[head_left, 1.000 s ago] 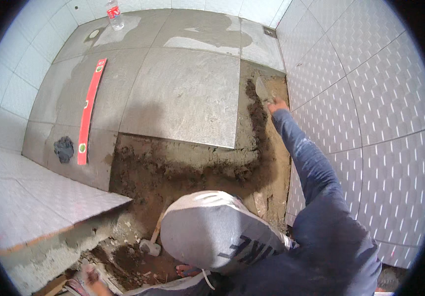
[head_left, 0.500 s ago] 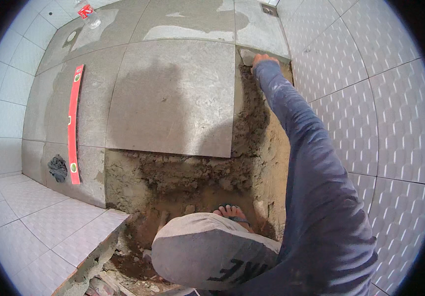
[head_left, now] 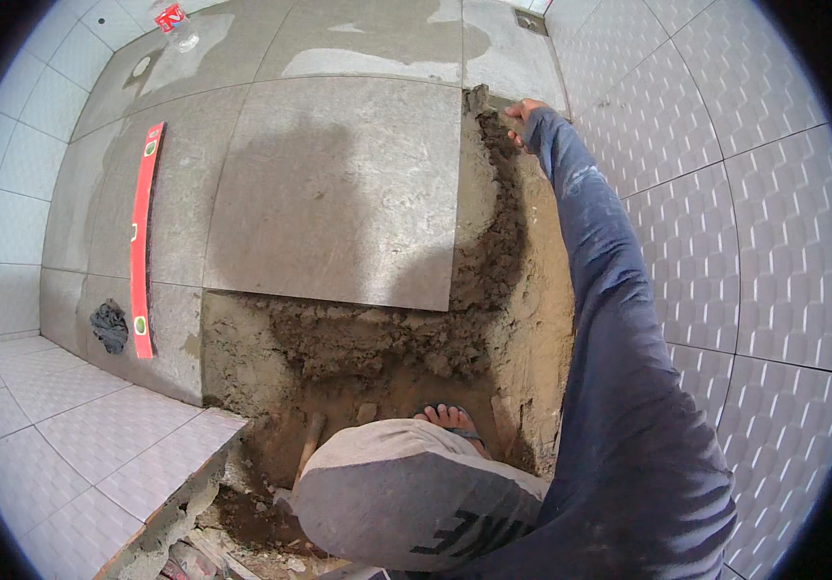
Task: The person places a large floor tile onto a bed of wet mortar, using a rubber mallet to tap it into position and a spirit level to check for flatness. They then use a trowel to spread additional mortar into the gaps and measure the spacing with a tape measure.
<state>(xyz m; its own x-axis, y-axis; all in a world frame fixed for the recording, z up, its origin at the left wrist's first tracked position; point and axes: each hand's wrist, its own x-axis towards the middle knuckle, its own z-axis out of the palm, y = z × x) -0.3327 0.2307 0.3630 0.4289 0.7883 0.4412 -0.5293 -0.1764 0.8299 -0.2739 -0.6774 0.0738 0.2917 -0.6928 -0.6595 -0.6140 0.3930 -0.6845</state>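
Here's our right hand [head_left: 526,122], fingers curled, partly closed; whether a tool's handle sits inside, we can't tell. Half a second ago a pale trowel blade showed at its left; now we can't pick it out, and the wrist has rolled, thumb side showing. In its place stands one dark mortar lump [head_left: 477,100], at the far end of the mortar strip [head_left: 501,208]. We'd judge that a fresh load has just gone down in that far corner. The strip runs beside the large grey tile [head_left: 329,193], following its right edge, with rough bed along its near edge too.

Count with us, moving outward: one hand in view, the left out of sight; one bare-toed foot [head_left: 450,419]; one wooden handle [head_left: 311,445]; one red level [head_left: 144,193] with two green vials; one crumpled dark rag [head_left: 109,327]; one clear bottle [head_left: 184,39]; one square drain [head_left: 532,21].
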